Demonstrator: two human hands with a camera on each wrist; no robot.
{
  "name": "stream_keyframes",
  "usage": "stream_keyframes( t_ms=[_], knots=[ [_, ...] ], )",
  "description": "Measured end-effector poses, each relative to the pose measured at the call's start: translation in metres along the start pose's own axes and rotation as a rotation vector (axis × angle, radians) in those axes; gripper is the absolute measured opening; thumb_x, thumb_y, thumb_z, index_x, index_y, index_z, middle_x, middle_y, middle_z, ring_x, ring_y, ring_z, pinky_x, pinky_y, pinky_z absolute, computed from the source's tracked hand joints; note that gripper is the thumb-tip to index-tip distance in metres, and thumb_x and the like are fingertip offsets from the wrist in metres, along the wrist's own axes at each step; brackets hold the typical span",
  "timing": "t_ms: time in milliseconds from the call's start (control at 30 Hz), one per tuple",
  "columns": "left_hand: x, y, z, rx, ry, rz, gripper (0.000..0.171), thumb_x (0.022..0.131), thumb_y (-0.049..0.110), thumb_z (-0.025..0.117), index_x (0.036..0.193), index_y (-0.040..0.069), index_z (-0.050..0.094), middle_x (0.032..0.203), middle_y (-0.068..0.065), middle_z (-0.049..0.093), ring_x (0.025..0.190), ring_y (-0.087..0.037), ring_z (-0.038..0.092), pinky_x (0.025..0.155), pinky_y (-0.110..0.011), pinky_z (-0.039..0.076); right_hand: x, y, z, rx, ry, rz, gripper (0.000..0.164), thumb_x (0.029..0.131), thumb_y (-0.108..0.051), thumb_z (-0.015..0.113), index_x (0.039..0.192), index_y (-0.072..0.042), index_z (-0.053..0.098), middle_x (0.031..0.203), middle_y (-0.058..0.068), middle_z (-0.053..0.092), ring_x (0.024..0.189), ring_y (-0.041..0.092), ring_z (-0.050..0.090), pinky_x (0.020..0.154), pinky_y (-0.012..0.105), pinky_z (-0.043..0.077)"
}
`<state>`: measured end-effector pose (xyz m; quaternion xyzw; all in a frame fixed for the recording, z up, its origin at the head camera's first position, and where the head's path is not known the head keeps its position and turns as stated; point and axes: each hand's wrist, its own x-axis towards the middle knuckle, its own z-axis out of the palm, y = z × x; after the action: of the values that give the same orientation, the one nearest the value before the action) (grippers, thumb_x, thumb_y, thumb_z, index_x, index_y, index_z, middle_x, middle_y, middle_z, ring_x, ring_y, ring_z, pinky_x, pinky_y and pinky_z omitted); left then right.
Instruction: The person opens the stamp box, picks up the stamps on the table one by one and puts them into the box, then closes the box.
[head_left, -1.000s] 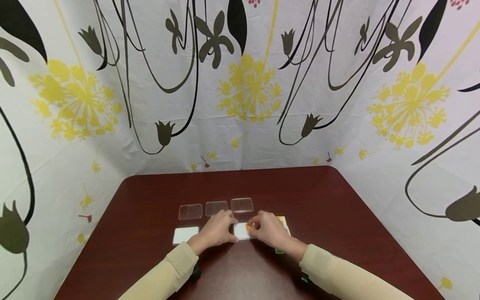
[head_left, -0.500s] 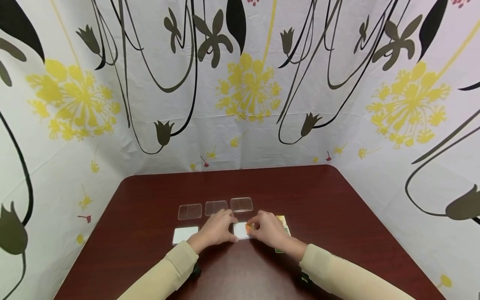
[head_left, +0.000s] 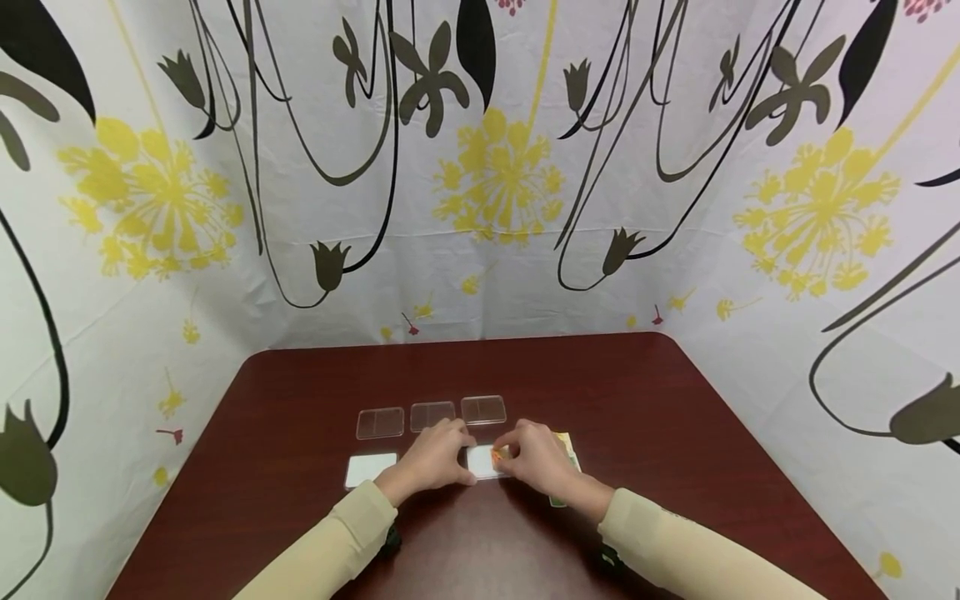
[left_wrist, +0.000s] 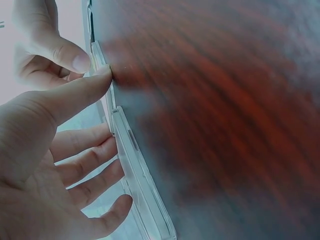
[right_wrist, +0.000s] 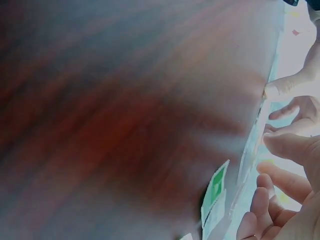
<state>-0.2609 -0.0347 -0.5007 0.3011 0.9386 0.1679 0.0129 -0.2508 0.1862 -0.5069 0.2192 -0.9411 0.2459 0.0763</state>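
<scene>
On the table, a flat white rectangular case lies between both hands. My left hand holds its left end, thumb at the near edge and forefinger at the far edge. The other left fingers spread over a neighbouring clear-edged case. My right hand pinches a small orange printed piece, like a sticker, at the case's right part. Its fingertips cover much of that piece. Under and beside the right hand are yellow and green printed papers; a green-and-white one shows in the right wrist view.
Three clear plastic lids or trays lie in a row behind the hands. Another white case rests left of the left hand. The dark red wooden table meets a flower-printed cloth at the back and sides.
</scene>
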Motion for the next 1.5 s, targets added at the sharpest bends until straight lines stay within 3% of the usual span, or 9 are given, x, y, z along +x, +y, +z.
stream_keyframes(
  t_ms=[200,433,800,1000,1500],
  knots=[
    [0.000,-0.001,0.001,-0.001,-0.005,-0.001,0.054,0.076,0.042,0.088,0.120,0.013,0.075,0.111,0.003,0.061,0.100,-0.017,0.055,0.088,-0.049,0.048,0.002,0.001,-0.005,0.006,0.006,0.013,0.027,0.073,-0.023,0.087,0.099,-0.025,0.082,0.079,-0.007,0.058,0.062,0.004,0.051,0.049,0.026,0.043],
    [0.001,-0.001,0.001,0.001,0.001,0.002,0.053,0.076,0.042,0.088,0.118,0.014,0.075,0.109,0.003,0.060,0.099,-0.017,0.054,0.088,-0.050,0.048,0.004,0.001,-0.019,0.020,0.015,0.023,0.026,0.077,-0.023,0.086,0.102,-0.025,0.081,0.084,-0.008,0.062,0.071,0.003,0.059,0.053,0.027,0.045],
    [0.001,-0.001,0.002,0.002,0.010,0.000,0.054,0.075,0.042,0.089,0.119,0.013,0.075,0.109,0.002,0.061,0.099,-0.018,0.055,0.086,-0.048,0.048,0.005,0.007,-0.044,0.052,0.038,0.111,0.029,0.080,-0.024,0.085,0.107,-0.031,0.078,0.083,-0.008,0.063,0.067,0.005,0.056,0.050,0.031,0.044],
    [0.001,0.000,0.002,0.016,0.022,0.015,0.054,0.075,0.042,0.089,0.119,0.013,0.075,0.108,0.002,0.061,0.097,-0.017,0.055,0.083,-0.045,0.048,0.005,0.017,-0.056,0.064,0.047,0.168,0.033,0.079,-0.021,0.086,0.110,-0.032,0.077,0.081,-0.012,0.063,0.064,0.006,0.055,0.050,0.033,0.043],
    [-0.001,0.000,0.002,0.017,0.022,0.012,0.054,0.076,0.043,0.089,0.119,0.014,0.075,0.109,0.002,0.061,0.098,-0.017,0.055,0.085,-0.046,0.048,-0.009,0.051,-0.071,0.040,0.028,0.276,0.039,0.079,-0.017,0.084,0.116,-0.027,0.077,0.093,0.001,0.069,0.057,0.013,0.053,0.043,0.031,0.034]
  ],
)
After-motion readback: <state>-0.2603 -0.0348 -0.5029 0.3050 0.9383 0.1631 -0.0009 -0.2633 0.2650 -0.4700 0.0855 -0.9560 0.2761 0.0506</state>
